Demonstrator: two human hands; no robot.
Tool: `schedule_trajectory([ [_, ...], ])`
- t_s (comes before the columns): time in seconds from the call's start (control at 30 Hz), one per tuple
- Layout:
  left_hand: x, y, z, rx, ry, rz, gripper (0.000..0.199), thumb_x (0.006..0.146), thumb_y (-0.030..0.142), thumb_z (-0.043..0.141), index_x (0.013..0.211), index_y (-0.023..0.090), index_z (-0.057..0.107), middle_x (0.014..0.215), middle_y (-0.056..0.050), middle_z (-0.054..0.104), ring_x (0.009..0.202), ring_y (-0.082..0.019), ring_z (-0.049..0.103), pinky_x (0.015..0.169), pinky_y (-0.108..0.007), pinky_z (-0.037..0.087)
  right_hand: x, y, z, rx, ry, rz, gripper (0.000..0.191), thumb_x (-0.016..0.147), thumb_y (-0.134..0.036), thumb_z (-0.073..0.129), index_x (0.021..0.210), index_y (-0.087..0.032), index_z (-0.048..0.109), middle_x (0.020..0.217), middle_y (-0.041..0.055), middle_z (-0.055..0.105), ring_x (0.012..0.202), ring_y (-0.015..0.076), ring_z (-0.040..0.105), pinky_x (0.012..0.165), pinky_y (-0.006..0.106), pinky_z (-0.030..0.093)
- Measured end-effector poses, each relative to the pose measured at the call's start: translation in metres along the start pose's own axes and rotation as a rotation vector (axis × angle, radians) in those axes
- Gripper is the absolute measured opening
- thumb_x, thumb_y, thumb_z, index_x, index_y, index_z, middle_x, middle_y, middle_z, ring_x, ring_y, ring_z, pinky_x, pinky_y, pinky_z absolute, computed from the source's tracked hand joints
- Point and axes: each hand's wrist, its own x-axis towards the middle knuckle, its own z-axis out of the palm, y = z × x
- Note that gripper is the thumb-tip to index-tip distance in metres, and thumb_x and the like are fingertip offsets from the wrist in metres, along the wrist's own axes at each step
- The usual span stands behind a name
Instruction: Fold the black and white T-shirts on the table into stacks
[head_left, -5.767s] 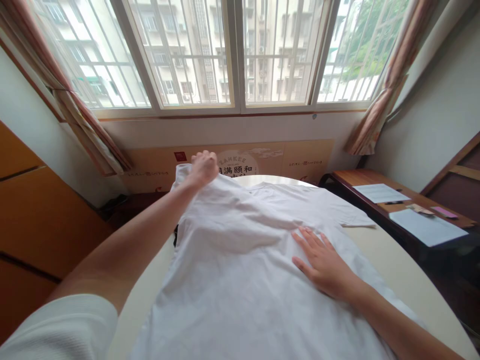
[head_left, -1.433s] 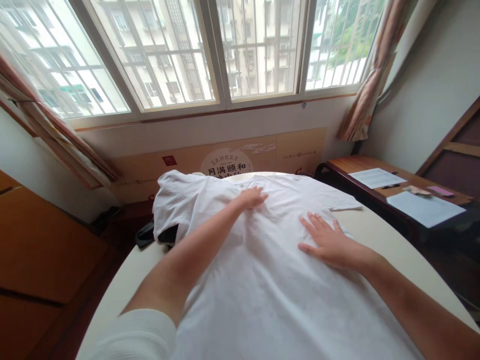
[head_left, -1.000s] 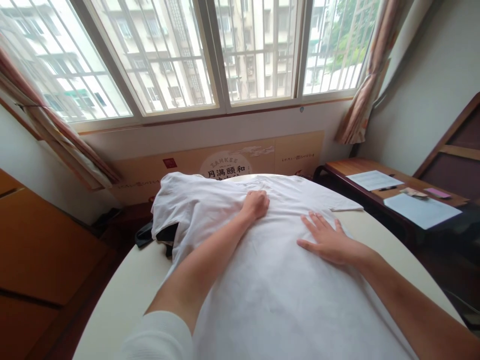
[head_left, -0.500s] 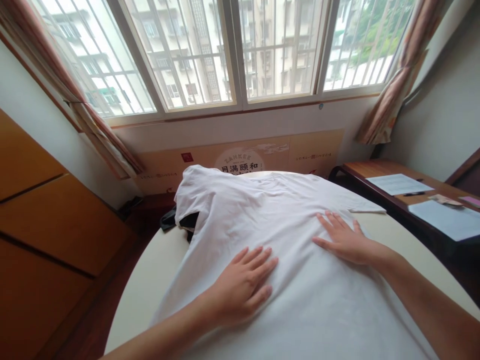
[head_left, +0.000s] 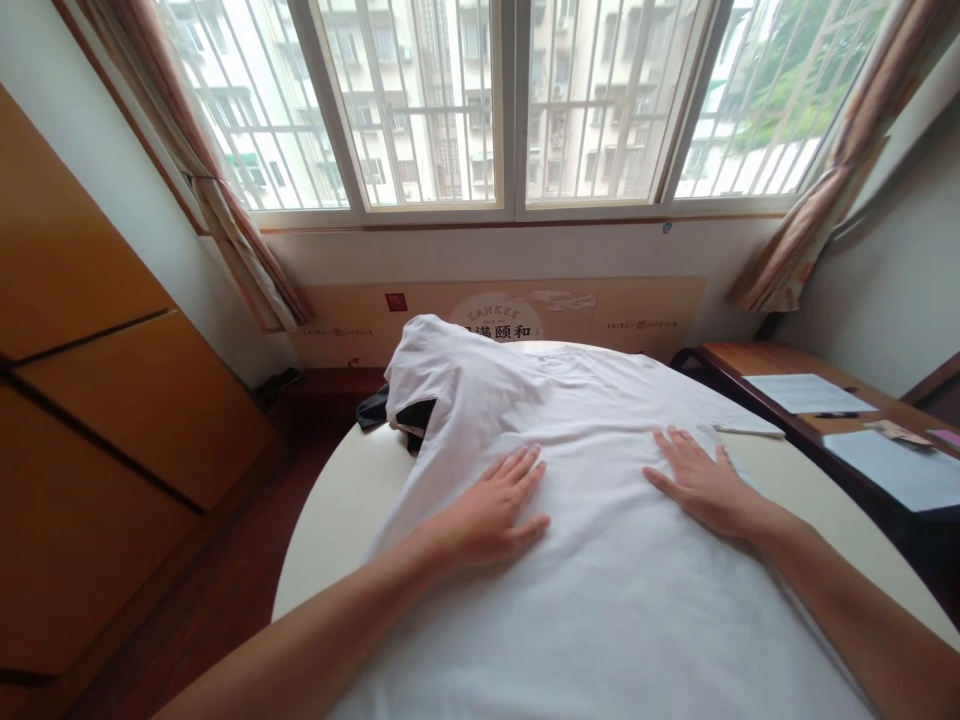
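Observation:
A white T-shirt (head_left: 600,560) lies spread over a round, cream-coloured table (head_left: 330,520). Its left sleeve side is bunched up over a dark object (head_left: 414,415) at the table's far left, mostly covered by the cloth. The other sleeve reaches out flat toward the right edge. My left hand (head_left: 495,510) rests flat on the shirt left of its middle, fingers extended. On the right part of the cloth lies my right hand (head_left: 701,485), palm down with the fingers spread. Wrinkles run through the fabric between and beyond the hands.
To the right stands a wooden side table (head_left: 780,360) with sheets of paper (head_left: 810,393) and a pen (head_left: 836,414) on it. An orange-brown cabinet (head_left: 135,400) is at the left. Beyond the table are a printed board (head_left: 652,300) and a barred window.
My left hand has slid forward over the shirt, away from me. My right hand stays flat at nearly the same place on the cloth. The camera view has turned a little.

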Motion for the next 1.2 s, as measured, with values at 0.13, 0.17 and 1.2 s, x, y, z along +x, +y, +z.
schedule_trajectory([
  [0.13,-0.002,0.013,0.005,-0.032,-0.057,0.154,0.077,0.107,0.062,0.04,0.17,0.019,0.029,0.176,-0.011,0.024,0.165,-0.028,0.02,0.135,-0.047,0.015,0.002,0.0,0.004,-0.009,0.02,-0.005,0.08,0.106,-0.062,0.022,0.172,-0.017,0.024,0.178,0.0111,0.018,0.165,0.0349,0.013,0.128,0.072,0.012],
  [0.17,-0.003,0.013,0.006,-0.028,-0.063,0.141,0.077,0.107,0.062,0.039,0.17,0.018,0.029,0.176,-0.011,0.024,0.165,-0.028,0.02,0.135,-0.049,0.014,0.004,0.001,0.004,-0.01,0.021,-0.007,0.079,0.106,-0.06,0.022,0.172,-0.018,0.025,0.178,0.0104,0.018,0.165,0.0344,0.014,0.128,0.072,0.013],
  [1.2,-0.006,0.011,-0.001,0.031,-0.127,0.15,0.114,0.091,0.087,0.046,0.172,0.011,0.019,0.176,-0.023,0.011,0.165,-0.039,0.008,0.133,-0.062,0.01,0.047,-0.062,-0.01,0.073,-0.026,0.016,0.069,0.109,-0.054,0.028,0.172,-0.024,0.026,0.179,0.0066,0.017,0.166,0.0303,0.012,0.13,0.066,0.01],
])
